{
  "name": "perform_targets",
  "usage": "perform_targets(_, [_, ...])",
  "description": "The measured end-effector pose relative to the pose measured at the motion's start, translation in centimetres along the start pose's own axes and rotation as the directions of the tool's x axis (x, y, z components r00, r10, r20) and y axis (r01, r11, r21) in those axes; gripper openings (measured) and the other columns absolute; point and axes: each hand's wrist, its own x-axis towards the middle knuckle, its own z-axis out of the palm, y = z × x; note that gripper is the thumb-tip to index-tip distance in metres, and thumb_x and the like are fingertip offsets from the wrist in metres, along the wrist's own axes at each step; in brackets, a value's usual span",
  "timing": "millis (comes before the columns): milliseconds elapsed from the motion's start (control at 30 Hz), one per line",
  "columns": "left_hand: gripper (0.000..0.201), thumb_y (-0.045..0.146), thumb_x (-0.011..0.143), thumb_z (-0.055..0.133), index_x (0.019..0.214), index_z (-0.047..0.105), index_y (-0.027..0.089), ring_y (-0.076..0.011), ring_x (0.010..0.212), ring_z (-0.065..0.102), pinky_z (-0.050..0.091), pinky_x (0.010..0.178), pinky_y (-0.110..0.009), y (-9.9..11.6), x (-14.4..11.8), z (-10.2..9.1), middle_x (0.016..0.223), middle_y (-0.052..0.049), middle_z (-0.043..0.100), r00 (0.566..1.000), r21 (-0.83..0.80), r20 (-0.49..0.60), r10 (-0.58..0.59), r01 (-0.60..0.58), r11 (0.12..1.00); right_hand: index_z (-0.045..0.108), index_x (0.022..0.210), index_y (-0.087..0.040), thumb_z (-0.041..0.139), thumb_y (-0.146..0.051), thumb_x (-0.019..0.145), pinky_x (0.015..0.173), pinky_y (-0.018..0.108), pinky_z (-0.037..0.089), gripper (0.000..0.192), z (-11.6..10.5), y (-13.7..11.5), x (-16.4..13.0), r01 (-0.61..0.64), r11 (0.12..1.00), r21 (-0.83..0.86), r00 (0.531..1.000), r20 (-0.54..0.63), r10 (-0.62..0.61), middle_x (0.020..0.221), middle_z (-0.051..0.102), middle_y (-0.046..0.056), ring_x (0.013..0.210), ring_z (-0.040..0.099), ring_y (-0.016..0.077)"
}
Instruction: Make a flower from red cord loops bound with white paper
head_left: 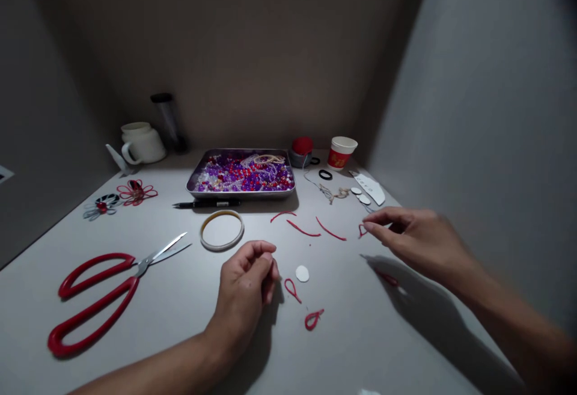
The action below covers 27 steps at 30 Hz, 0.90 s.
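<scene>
My right hand [408,235] is raised above the right side of the table. Its thumb and forefinger pinch a small loop of red cord [362,231]. My left hand [247,275] is at the front middle with its fingers curled in and the thumb against them; whether anything lies inside is hidden. Just right of it are a white round disc [302,273], a thin red cord loop [292,290] and a thicker red cord loop [312,320]. Beyond these lie several cut red cord pieces [331,229]. Another red piece [386,277] lies in my right arm's shadow.
Red-handled scissors [143,266] lie open at left, near a ring-shaped band [201,232]. Behind are a pen [210,204], a metal bead tray [241,195], a paper cup [341,154], a white pot [146,143] and wire flowers [136,192]. A wall [487,112] stands close at right.
</scene>
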Motion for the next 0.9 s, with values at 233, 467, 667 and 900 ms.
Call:
perform_targets(233, [0.006,0.02,0.076,0.05,0.079,0.053,0.016,-0.0028,0.036,0.036,0.023,0.035,-0.015,-0.1,0.1,0.0,0.052,0.005,0.05,1.0,0.06,0.015,-0.006,0.005,0.998,0.049,0.046,-0.021,0.068,-0.035,0.062,0.043,0.024,0.028,0.028,0.7,-0.9,0.5,0.003,0.99,0.138,0.998,0.065,-0.012,0.041,0.048,-0.004,0.041,0.04,0.0113])
perform_targets(467, [0.008,0.021,0.074,0.05,0.076,0.054,0.015,-0.0028,0.036,0.035,0.022,0.036,-0.016,-0.1,0.1,0.1,0.051,0.004,0.05,0.999,0.124,0.028,-0.017,0.013,0.992,0.031,0.057,-0.022,0.059,-0.032,0.068,0.041,0.022,0.039,0.032,1.9,0.8,-0.4,-0.059,0.871,0.488,0.995,0.095,0.014,0.091,0.066,0.007,0.054,0.052,0.0109])
perform_targets(667, [0.008,0.022,0.071,0.05,0.075,0.054,0.016,-0.0033,0.036,0.033,0.021,0.035,-0.017,0.2,0.1,0.3,0.05,0.004,0.05,0.999,0.14,0.026,-0.036,0.032,0.99,0.046,0.076,-0.02,0.053,-0.025,0.069,0.039,0.023,0.042,0.01,2.9,1.6,-0.5,-0.234,0.651,0.722,0.97,0.219,0.105,0.069,0.059,0.001,0.044,0.051,0.0104])
perform_targets(900, [0.008,0.021,0.073,0.049,0.075,0.054,0.015,-0.0039,0.037,0.034,0.022,0.036,-0.016,0.0,0.0,0.3,0.048,0.005,0.048,0.999,0.143,0.05,-0.018,0.01,0.99,0.062,0.077,-0.017,0.054,-0.039,0.075,0.047,0.028,0.041,0.022,2.7,1.2,0.2,-0.097,0.884,0.458,0.995,0.078,0.069,0.065,0.06,0.004,0.051,0.053,0.0159])
